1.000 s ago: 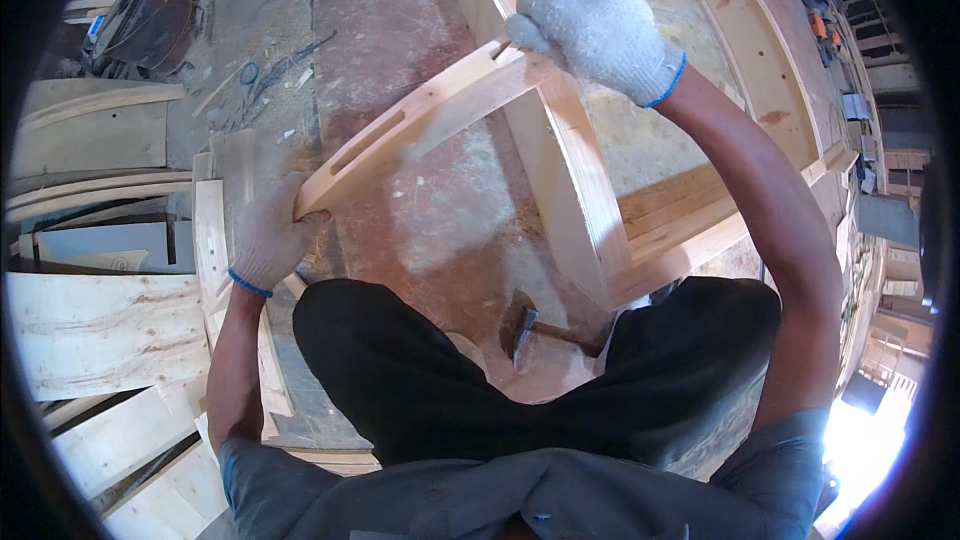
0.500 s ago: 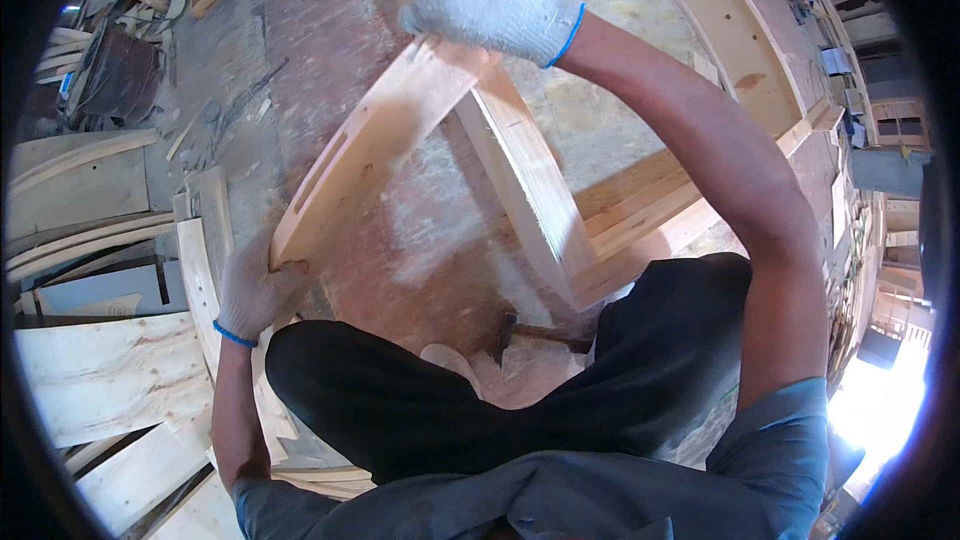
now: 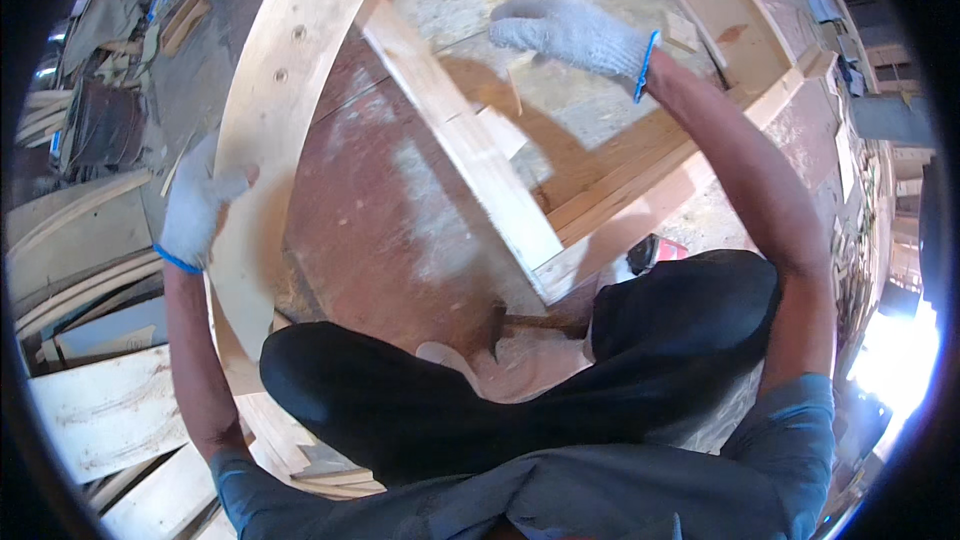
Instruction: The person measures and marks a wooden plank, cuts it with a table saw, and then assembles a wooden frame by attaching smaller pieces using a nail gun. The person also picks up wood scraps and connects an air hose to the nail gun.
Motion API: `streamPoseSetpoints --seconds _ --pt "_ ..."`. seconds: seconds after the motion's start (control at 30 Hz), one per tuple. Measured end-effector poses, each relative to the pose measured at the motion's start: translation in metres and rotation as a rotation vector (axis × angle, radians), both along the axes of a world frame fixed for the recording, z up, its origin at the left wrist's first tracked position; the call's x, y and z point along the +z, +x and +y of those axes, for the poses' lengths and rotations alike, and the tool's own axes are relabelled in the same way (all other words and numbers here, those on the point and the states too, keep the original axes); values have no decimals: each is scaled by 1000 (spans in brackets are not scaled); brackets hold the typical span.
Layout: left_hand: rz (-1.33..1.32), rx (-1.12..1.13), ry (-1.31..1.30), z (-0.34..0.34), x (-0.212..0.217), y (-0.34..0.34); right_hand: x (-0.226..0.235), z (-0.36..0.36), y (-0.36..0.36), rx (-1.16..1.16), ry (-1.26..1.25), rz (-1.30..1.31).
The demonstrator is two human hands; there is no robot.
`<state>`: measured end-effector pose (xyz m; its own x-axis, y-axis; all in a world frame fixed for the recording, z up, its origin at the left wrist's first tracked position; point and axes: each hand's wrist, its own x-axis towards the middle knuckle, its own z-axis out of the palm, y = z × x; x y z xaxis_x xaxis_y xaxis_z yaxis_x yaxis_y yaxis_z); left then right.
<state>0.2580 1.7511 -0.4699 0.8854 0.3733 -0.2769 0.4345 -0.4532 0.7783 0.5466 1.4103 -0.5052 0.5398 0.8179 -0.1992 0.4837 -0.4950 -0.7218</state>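
My left hand (image 3: 192,208), in a white knit glove with a blue cuff, grips the left edge of a long pale wooden board (image 3: 285,75). The board stands raised at my left with its broad face showing, two round marks in it, and its far end runs out of view. My right hand (image 3: 575,32), gloved the same way, is off the board with its fingers stretched out, slightly blurred. It hovers above an angular wooden frame (image 3: 470,155) on the floor, whose near corner points toward my knees.
Between my legs lies a hammer (image 3: 520,325). A black and red object (image 3: 655,253) sits beside my right knee. Loose planks (image 3: 110,400) are piled at the left, and a small wooden box (image 3: 185,18) is at the far left. A wood block (image 3: 681,32) lies inside the frame.
The board has swung to the left and turned its broad face up. My right hand has let go of it and moved right; my left hand has moved up and left, still gripping it.
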Motion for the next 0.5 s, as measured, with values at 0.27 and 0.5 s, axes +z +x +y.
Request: streamPoseSetpoints --seconds 0.27,0.5 --pt "22 -327 -496 -88 7 186 -27 -14 -25 -94 518 1118" --pt "164 -321 -384 -146 -12 272 -49 -29 21 -450 708 1120"
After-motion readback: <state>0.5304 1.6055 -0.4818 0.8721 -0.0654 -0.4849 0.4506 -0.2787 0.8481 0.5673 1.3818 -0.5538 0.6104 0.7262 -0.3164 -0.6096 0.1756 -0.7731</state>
